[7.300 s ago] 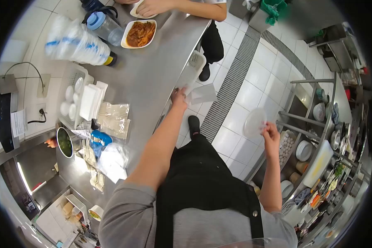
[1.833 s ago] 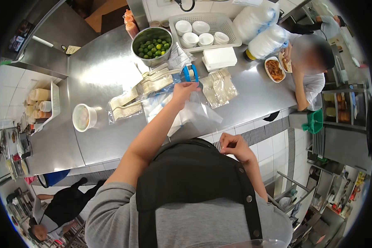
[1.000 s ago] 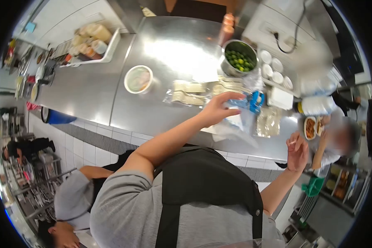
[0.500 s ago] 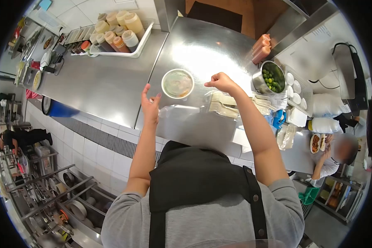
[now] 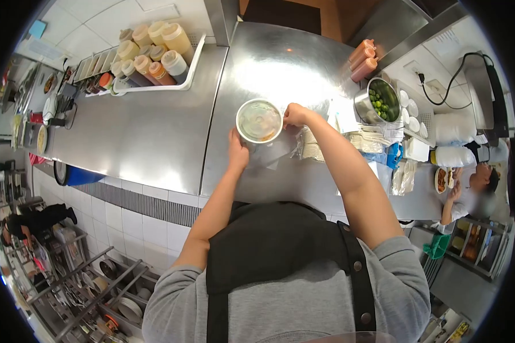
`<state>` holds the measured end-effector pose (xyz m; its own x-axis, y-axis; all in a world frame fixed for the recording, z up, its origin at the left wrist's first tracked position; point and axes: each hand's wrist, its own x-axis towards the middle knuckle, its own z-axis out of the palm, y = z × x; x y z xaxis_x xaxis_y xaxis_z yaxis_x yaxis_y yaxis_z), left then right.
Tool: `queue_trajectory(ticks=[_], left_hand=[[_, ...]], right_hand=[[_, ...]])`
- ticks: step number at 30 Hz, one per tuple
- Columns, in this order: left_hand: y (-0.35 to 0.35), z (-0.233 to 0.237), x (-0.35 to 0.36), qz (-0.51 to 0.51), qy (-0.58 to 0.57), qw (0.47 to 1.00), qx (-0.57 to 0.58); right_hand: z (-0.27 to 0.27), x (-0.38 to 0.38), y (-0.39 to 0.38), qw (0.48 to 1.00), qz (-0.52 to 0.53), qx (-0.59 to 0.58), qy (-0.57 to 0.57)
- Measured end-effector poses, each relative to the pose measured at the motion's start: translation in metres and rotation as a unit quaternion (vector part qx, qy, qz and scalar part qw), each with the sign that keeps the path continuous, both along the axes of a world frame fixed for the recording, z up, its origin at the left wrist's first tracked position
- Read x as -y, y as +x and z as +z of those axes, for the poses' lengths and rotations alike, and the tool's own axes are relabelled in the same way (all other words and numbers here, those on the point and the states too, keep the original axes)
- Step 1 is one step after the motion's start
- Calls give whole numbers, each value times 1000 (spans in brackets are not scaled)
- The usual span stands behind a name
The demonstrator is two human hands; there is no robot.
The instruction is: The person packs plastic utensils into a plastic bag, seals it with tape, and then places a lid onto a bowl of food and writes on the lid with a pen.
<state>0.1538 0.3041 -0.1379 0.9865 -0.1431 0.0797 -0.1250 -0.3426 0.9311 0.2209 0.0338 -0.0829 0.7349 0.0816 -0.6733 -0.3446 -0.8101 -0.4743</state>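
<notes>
Left hand (image 5: 238,154) sits at 7 o'clock of the one lidded tub (image 5: 260,120) on the steel counter (image 5: 154,131); I cannot tell its grip. Right hand (image 5: 296,114), fisted, touches the tub at 3 o'clock. Farther out are one bowl of limes (image 5: 377,102) at 3 o'clock and three orange bottles (image 5: 361,59) at 1 o'clock.

Legible text, labels, brands, numbers, signs: none can be read.

- Sheet (image 5: 449,43) on the wall, well to the right of the right hand (image 5: 296,114) and beyond it: faint lines of print are seen, but no word can be made out.
- Paper slips (image 5: 342,114), just right of that hand: any print is too small to be read.
- Blue packet (image 5: 393,155), further right of the hand and nearer the body: no lettering can be made out.
</notes>
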Motion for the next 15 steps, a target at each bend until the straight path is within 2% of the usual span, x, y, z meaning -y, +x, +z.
queue_trajectory(ticks=[1, 4, 5, 7, 8, 9, 10, 11, 12, 13, 14, 15], left_hand=[[6, -4, -3, -5, 66, 996, 58], [17, 37, -14, -31, 195, 975, -100], [22, 28, -18, -13, 200, 977, -77], [28, 17, -19, 73, 30, 993, -82], [30, 17, -14, 110, -57, 989, -85], [26, 28, -1, 146, -98, 984, -41], [24, 41, 8, 123, -67, 986, -88], [21, 55, 17, 95, -34, 986, -131], [17, 64, 24, 64, 2, 983, -171], [20, 48, 21, 66, -8, 983, -169], [29, 29, 13, 66, -17, 984, -165], [30, 31, 12, 63, -40, 985, -157]], right_hand=[[3, 0, 1, 1000, -11, -11, -3], [9, -6, -18, 983, -48, 145, -106], [0, -6, -26, 966, -106, 223, -69], [-10, -21, -38, 902, -295, 311, 58], [-13, -32, -45, 845, -385, 352, 119], [-15, -49, -55, 816, -422, 349, 183], [-20, -70, -66, 780, -458, 348, 246], [-49, -85, -71, 809, -433, 304, 256], [-27, -105, -87, 802, -417, 318, 286], [-28, -108, -90, 790, -423, 272, 350], [-36, -108, -89, 771, -424, 229, 415], [-62, -110, -81, 773, -420, 220, 422]])
